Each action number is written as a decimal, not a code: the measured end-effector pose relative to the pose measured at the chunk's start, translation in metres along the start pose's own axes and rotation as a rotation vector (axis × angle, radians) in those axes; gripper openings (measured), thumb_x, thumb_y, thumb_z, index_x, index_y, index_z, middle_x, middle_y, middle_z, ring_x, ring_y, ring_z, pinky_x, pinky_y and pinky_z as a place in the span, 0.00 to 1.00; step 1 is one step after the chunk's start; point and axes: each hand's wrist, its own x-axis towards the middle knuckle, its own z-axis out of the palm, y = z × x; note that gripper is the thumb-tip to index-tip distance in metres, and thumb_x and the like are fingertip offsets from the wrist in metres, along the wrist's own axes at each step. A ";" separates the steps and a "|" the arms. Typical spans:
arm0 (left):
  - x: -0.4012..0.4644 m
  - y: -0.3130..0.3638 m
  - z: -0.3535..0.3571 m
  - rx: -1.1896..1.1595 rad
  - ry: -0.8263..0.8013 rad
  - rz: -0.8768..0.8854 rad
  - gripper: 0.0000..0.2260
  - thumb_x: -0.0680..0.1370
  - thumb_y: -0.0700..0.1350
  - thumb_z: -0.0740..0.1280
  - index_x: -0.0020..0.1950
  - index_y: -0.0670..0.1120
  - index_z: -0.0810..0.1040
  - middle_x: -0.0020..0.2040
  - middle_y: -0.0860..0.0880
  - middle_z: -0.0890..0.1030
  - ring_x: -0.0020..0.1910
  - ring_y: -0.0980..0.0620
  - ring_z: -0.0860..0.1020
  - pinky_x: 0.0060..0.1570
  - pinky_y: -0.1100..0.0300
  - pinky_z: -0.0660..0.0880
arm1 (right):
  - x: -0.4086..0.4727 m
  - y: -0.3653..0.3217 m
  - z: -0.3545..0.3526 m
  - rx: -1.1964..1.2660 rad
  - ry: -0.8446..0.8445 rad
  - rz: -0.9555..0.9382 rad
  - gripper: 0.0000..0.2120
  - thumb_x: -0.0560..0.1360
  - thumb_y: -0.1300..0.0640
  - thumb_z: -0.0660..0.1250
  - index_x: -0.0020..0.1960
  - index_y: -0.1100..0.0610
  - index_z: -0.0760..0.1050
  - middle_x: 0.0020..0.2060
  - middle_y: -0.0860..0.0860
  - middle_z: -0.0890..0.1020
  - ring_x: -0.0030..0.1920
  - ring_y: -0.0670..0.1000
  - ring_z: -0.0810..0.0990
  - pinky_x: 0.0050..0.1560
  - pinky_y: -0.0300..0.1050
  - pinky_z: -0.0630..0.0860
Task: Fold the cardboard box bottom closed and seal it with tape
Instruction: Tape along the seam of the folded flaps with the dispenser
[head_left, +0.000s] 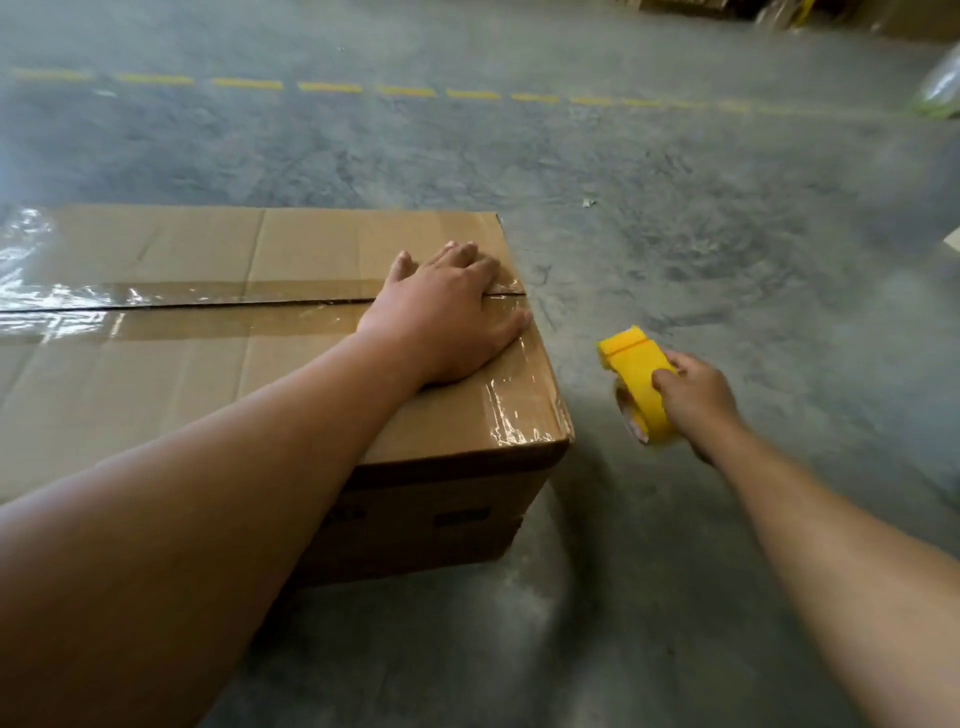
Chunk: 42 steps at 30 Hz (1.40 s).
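A brown cardboard box (182, 395) lies on the concrete floor with its flaps folded flat. Clear tape (218, 312) runs along the centre seam and shines at the left and right ends. My left hand (447, 317) lies flat, fingers spread, on the right end of the seam near the box's edge. My right hand (696, 400) is off to the right of the box, above the floor, gripping a yellow tape dispenser (636, 379) with a roll of clear tape in it. The dispenser is apart from the box.
Grey concrete floor (675, 234) surrounds the box. A dashed yellow line (332, 87) crosses the floor far back. Cardboard stacks (909, 21) stand at the top right, and a clear plastic bag (940, 88) lies at the right edge.
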 end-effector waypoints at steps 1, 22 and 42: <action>-0.001 -0.001 -0.002 -0.007 0.001 0.012 0.32 0.78 0.68 0.53 0.78 0.53 0.61 0.80 0.52 0.58 0.79 0.52 0.54 0.77 0.44 0.46 | 0.003 -0.018 -0.011 0.063 0.020 -0.019 0.22 0.67 0.51 0.62 0.58 0.55 0.80 0.50 0.57 0.83 0.48 0.53 0.78 0.44 0.45 0.69; -0.149 -0.237 -0.086 -0.728 0.282 -0.549 0.13 0.82 0.48 0.60 0.57 0.53 0.84 0.58 0.52 0.83 0.58 0.50 0.79 0.63 0.51 0.75 | -0.105 -0.382 0.113 0.265 -0.915 -0.645 0.34 0.61 0.53 0.78 0.65 0.48 0.73 0.57 0.53 0.80 0.57 0.54 0.80 0.60 0.51 0.77; -0.146 -0.260 -0.105 -1.516 0.223 -0.553 0.11 0.80 0.46 0.68 0.55 0.39 0.81 0.43 0.42 0.85 0.46 0.47 0.85 0.55 0.51 0.79 | -0.121 -0.403 0.134 0.116 -0.948 -0.689 0.27 0.67 0.58 0.74 0.63 0.45 0.71 0.55 0.46 0.78 0.53 0.46 0.79 0.48 0.38 0.79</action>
